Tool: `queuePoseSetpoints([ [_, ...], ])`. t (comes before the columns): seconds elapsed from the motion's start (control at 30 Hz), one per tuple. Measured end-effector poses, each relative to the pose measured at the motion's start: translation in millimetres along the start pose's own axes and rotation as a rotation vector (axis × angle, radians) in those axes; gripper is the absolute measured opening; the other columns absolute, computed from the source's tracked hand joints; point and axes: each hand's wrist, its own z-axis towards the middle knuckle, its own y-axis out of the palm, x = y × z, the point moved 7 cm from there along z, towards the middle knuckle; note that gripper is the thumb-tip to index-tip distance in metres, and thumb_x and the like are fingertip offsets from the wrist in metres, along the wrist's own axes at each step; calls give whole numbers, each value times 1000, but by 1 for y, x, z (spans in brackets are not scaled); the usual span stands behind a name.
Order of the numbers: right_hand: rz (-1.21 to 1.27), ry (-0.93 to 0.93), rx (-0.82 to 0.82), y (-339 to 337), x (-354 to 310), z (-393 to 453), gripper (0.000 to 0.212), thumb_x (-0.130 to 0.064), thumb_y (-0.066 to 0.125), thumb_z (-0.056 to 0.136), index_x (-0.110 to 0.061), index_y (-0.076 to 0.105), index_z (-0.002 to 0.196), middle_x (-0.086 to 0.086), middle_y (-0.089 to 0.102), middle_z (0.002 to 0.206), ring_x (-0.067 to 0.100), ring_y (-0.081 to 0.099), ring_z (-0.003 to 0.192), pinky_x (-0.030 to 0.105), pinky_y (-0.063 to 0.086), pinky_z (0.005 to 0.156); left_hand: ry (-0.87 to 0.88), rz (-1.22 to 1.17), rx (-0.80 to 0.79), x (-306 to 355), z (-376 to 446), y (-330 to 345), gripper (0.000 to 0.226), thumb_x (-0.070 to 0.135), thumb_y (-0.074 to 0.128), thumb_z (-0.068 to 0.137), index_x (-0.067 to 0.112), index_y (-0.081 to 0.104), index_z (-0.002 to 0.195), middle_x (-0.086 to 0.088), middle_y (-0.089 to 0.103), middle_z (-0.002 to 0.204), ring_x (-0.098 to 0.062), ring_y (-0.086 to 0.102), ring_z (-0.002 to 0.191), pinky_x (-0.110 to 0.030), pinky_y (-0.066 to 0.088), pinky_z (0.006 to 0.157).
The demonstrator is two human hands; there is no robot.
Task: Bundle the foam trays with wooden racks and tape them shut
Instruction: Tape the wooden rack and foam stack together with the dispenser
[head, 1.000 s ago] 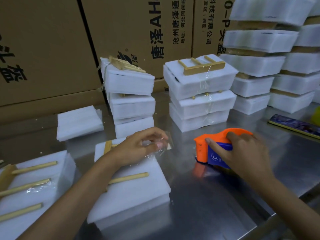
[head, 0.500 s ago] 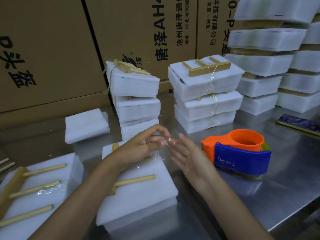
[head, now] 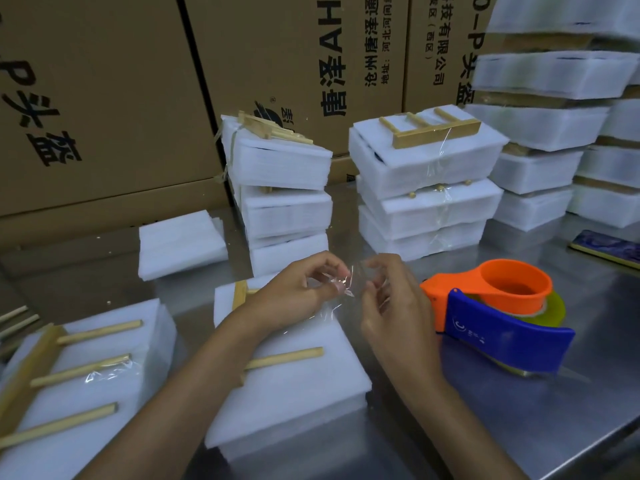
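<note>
Where both hands (head: 346, 292) pinch clear tape (head: 341, 284), its edges barely show.

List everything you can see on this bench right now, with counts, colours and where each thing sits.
foam bundle: one, white with a wooden rack, centre front under the hands
second foam bundle: one, white, wooden rack on top, front left
loose foam sheets: one pile, white, left middle
finished stacks: several, white, along the back
tape dispenser: one, orange and blue, right of the hands
clear tape: one strip, between the hands
cardboard boxes: brown, behind
table: steel
left hand: pinches the tape
right hand: fingers curled at the tape
</note>
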Motion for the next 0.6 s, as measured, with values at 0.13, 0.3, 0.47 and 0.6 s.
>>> queuePoseSetpoints([
  [0.13, -169, 18, -54, -9, 3, 7, 33, -6, 58, 86, -28, 45, 108, -5, 57, 91, 21, 58, 72, 40, 48, 59, -28, 144, -3, -6, 1, 2, 14, 24, 66, 92, 31, 68, 104, 12, 66, 113, -8, 55, 112, -28, 43, 99],
  [0.3, -462, -29, -256, 2, 4, 2, 26, -11, 57, 83, -19, 46, 104, 4, 60, 93, 32, 61, 79, 37, 44, 58, 0, 449, -24, -6, 2, 7, 31, 37, 65, 92, 44, 64, 121, 19, 59, 124, -9, 43, 122, -38, 29, 112],
  [0.47, -441, 158, -425, 21, 25, -3, 26, -18, 56, 84, -20, 43, 107, 7, 64, 102, 33, 61, 95, 32, 32, 63, -28, 510, -24, -8, 0, 8, 48, 40, 66, 90, 41, 52, 135, 17, 54, 135, -8, 40, 126, -37, 28, 113],
  [0.6, -463, 222, -472, 30, 36, -5, 28, -22, 57, 82, -20, 41, 105, 7, 65, 101, 33, 61, 96, 32, 34, 63, -22, 381, 26, -7, 1, 3, 36, 21, 63, 93, 33, 59, 127, 21, 58, 117, -6, 49, 115, -32, 36, 107],
])
